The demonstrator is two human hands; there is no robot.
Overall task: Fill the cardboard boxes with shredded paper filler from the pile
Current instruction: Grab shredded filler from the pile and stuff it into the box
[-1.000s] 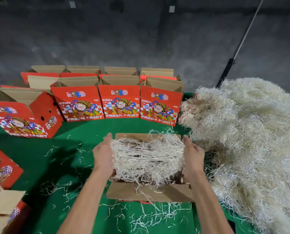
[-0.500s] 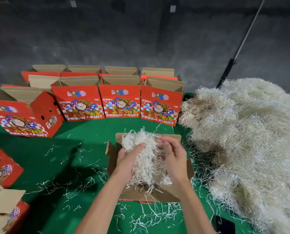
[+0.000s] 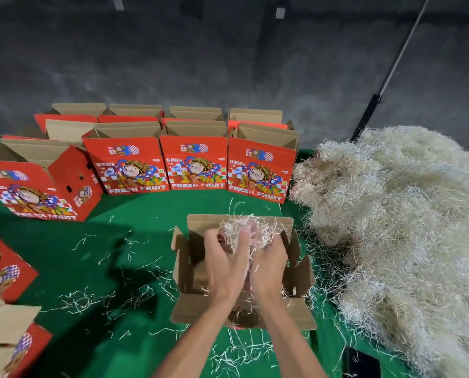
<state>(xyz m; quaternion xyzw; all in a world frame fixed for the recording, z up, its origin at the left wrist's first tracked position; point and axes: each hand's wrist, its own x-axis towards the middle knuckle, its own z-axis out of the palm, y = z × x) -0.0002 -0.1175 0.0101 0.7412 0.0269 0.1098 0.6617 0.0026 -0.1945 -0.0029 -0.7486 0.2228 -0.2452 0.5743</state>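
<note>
Far left of the hands, red boxes (image 3: pixel 36 186) stand with flaps up, and a row of them (image 3: pixel 193 162) stands beyond. The left hand (image 3: pixel 225 264) and right hand (image 3: pixel 268 264) are side by side inside the open box (image 3: pixel 244 312), fingers curled into a filler wad (image 3: pixel 244 227). The box opens upward, its long axis running left to right. The pile (image 3: pixel 391 214) lies just right of the hands.

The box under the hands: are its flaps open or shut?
Open. The box has all four flaps spread outward, and both hands are pushing shredded paper down through the top.
</note>
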